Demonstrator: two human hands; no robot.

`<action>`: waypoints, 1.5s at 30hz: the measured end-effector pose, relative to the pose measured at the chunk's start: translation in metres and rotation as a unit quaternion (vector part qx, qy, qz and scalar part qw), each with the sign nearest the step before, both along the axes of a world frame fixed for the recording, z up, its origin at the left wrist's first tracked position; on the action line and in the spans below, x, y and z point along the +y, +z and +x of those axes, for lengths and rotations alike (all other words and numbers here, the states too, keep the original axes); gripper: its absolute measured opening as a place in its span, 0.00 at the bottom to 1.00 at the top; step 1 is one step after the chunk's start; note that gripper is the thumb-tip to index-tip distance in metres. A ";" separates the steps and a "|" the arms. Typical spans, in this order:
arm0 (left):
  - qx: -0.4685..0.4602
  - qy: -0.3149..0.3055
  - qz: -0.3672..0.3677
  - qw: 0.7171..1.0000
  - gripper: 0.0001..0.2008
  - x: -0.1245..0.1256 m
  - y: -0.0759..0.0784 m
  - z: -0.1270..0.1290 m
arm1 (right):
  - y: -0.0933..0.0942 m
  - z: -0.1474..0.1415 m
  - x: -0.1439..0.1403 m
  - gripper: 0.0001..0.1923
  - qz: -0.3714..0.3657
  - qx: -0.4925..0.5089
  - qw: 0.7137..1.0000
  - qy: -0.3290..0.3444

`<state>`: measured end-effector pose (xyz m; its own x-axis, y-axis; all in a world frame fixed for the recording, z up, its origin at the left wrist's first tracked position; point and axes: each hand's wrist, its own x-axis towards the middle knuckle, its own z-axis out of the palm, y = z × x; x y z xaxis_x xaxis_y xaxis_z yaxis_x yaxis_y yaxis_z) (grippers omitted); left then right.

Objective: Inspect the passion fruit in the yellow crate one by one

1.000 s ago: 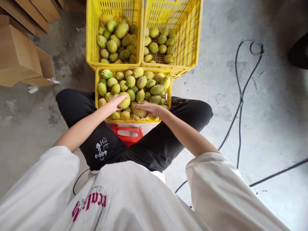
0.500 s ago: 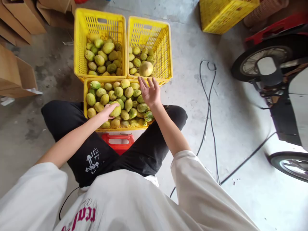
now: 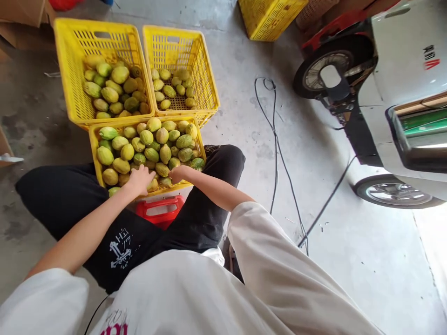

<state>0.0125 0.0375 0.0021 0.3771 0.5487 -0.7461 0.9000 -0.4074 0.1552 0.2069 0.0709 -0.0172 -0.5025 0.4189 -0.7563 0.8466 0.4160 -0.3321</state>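
In front of me is a yellow plastic crate (image 3: pixel 93 153) full of yellow-green, lemon-like fruits (image 3: pixel 146 137). My left hand (image 3: pixel 139 180) lies over the fruits at its near side, fingers spread and curving down, with no fruit visibly gripped. Just to the right, my right hand (image 3: pixel 179 173) reaches in at the near edge. Its fingers are curled downward, and whatever they close on is hidden. Behind stand a left yellow crate (image 3: pixel 70 83), partly filled with similar fruits, and a right yellow crate (image 3: pixel 209 88) with fewer fruits on its bottom.
A red plastic handle (image 3: pixel 160 204) shows between my knees. Black cable (image 3: pixel 275 135) loops over the concrete floor on the right, beside a white vehicle (image 3: pixel 408 56) with spoked wheels. Another yellow crate (image 3: pixel 272 18) stands at the back; cardboard boxes (image 3: pixel 21 14) are at the upper left.
My right hand has come down from its raised, open pose into the near crate. The large pale fruit above the right crate is out of sight. My left hand no longer visibly holds its fruit.
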 end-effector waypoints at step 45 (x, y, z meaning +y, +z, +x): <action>0.123 0.229 -0.028 0.965 0.33 0.115 0.029 -0.121 | 0.019 -0.003 0.013 0.26 0.045 -0.050 0.998 0.003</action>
<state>-0.1087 0.1524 0.0307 -0.0881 0.5724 -0.8152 0.9961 0.0439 -0.0768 0.2038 0.0841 0.0019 -0.4299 0.4838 -0.7623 0.8705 0.4460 -0.2079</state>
